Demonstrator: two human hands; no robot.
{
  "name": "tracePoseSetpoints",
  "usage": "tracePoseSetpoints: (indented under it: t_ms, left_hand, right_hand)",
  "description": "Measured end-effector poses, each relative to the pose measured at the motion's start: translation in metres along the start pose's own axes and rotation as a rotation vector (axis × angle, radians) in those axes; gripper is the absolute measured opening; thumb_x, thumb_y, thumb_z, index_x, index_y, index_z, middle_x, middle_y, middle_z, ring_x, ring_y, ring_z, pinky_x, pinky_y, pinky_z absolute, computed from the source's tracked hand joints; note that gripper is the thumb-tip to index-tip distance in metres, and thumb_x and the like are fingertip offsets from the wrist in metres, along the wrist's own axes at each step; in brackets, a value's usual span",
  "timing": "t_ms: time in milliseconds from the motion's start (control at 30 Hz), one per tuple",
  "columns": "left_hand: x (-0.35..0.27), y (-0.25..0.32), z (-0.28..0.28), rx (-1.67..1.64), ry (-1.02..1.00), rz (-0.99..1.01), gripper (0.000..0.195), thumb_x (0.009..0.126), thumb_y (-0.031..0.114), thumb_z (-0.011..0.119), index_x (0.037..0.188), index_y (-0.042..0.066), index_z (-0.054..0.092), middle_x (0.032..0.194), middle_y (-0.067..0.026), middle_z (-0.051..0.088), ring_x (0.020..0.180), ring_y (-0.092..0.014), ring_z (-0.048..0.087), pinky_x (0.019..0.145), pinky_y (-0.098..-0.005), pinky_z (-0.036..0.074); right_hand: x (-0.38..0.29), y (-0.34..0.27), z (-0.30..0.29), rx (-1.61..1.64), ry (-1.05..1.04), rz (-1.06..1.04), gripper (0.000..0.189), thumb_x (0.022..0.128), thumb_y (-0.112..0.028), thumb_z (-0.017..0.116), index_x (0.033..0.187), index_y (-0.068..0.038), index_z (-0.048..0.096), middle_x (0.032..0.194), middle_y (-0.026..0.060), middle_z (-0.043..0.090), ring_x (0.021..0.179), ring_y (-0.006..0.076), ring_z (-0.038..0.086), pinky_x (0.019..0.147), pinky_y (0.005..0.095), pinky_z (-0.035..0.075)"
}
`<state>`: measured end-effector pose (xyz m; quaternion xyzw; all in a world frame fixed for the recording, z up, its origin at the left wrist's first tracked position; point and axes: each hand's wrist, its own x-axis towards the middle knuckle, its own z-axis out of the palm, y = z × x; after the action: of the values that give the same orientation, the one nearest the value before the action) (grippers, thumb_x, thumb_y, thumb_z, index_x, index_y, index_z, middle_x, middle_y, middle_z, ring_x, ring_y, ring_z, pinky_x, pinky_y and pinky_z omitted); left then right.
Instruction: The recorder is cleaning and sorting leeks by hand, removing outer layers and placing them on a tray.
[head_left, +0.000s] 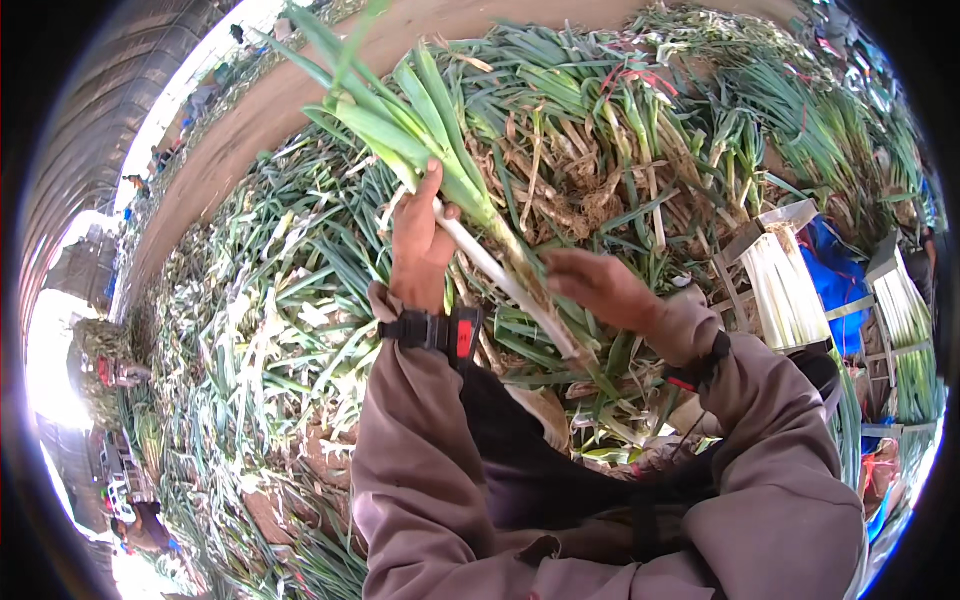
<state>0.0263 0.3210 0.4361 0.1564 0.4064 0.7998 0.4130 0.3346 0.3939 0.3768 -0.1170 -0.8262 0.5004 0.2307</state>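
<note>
My left hand (421, 244) is shut on a large long green onion (491, 266), gripping it where the white shaft meets the leaves. Its green leaves fan out towards the upper left, and the shaft slants down to the right. A brownish outer sheath (521, 259) hangs loose along the right side of that shaft. Beside the sheath is my right hand (600, 289), blurred, with its fingers curled. Whether those fingers pinch anything is hidden by the blur. Black straps with red patches wrap both of my sleeves near the wrists.
Untrimmed long onions with soil-covered roots (592, 202) are piled ahead. Cut leaves (262, 315) cover the ground at left. Trimmed white onions (787, 289) fill a rack at right, beside blue plastic (836, 285). A dirt path (217, 157) curves past the heap; a person (146, 525) is at lower left.
</note>
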Motion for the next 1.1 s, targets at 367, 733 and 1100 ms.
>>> tracePoseSetpoints:
  t_ms: [367, 733, 1100]
  left_hand:
    - [-0.054, 0.018, 0.048, 0.105, -0.179, 0.041, 0.036, 0.116, 0.034, 0.080, 0.140, 0.009, 0.074, 0.111, 0.0014, 0.077, 0.087, -0.009, 0.068, 0.063, -0.0253, 0.049]
    - [-0.066, 0.005, 0.052, 0.138, -0.186, 0.096, 0.045, 0.119, 0.027, 0.075, 0.154, 0.000, 0.067, 0.142, -0.0111, 0.078, 0.126, -0.024, 0.077, 0.106, -0.0413, 0.064]
    - [-0.027, 0.001, -0.012, -0.014, 0.017, 0.133, 0.034, 0.107, 0.017, 0.090, 0.138, 0.010, 0.076, 0.124, -0.0022, 0.078, 0.105, -0.024, 0.077, 0.094, -0.0451, 0.064]
  right_hand:
    - [0.110, -0.062, -0.032, 0.611, 0.046, 0.119, 0.024, 0.107, -0.015, 0.092, 0.122, -0.002, 0.080, 0.107, -0.0014, 0.075, 0.099, 0.0081, 0.066, 0.085, 0.0298, 0.055]
    - [0.099, -0.074, -0.029, 0.534, 0.005, 0.056, 0.027, 0.102, -0.010, 0.095, 0.122, -0.006, 0.078, 0.108, -0.0005, 0.078, 0.100, 0.0088, 0.071, 0.088, 0.0315, 0.059]
    - [0.049, -0.077, 0.000, 0.384, 0.049, 0.177, 0.027, 0.107, -0.020, 0.091, 0.116, -0.003, 0.072, 0.090, 0.0041, 0.077, 0.078, 0.0110, 0.075, 0.069, 0.0308, 0.062]
